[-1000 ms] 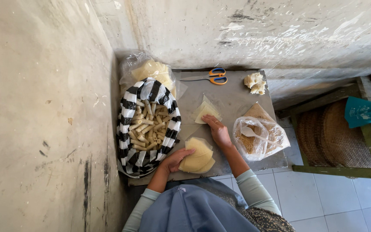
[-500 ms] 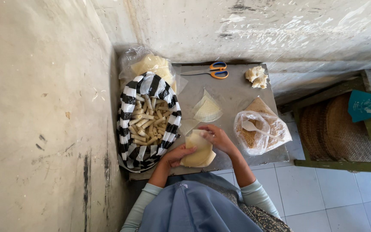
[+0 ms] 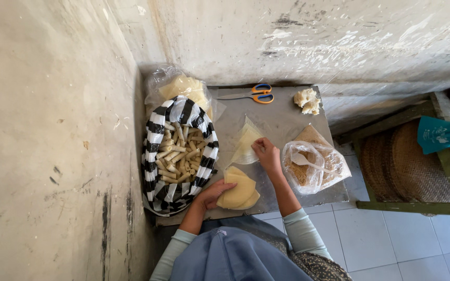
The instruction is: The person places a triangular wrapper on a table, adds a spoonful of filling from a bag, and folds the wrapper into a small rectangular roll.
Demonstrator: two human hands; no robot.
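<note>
A stack of round pale-yellow pastry wrappers (image 3: 239,191) lies at the near edge of a grey table (image 3: 282,117). My left hand (image 3: 210,193) grips the stack's left edge. My right hand (image 3: 266,154) is further out, fingers curled on a thin folded wrapper sheet (image 3: 247,144) lying on the table top. A black-and-white striped bag (image 3: 175,156) full of rolled pastry sticks stands to the left of both hands.
A clear plastic bag (image 3: 313,166) of brown filling with a white spoon sits right of my right hand. Orange-handled scissors (image 3: 259,94), a dough lump (image 3: 308,100) and a bag of wrappers (image 3: 180,86) lie at the back. Walls close in left and behind; woven trays (image 3: 407,164) lie right.
Half a second ago both hands were together on the stack. My right hand has since moved away from it to the single sheet further out. My left hand stayed at the stack.
</note>
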